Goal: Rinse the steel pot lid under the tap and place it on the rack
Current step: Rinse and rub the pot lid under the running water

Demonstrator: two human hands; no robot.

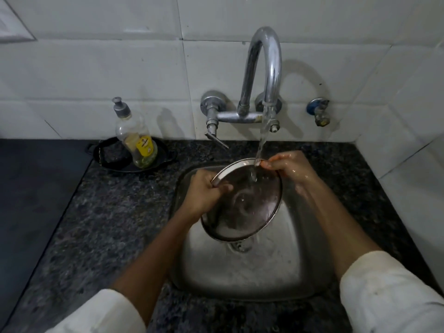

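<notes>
A round steel pot lid (242, 203) is held tilted over the steel sink (276, 267), its inner side facing me. My left hand (204, 193) grips the lid's left rim. My right hand (288, 168) pinches the upper right rim, wet and shiny. A chrome gooseneck tap (265, 68) on the wall runs a stream of water (262, 140) that strikes the lid's top edge near my right fingers. Water spreads across the sink floor around the drain (240, 246). No rack is in view.
A clear soap pump bottle (134, 140) with a yellow label stands in a black dish (113, 162) with a dark scrubber on the granite counter (108, 224), left of the sink. A small blue-handled valve (318, 111) juts from the white tiled wall at right.
</notes>
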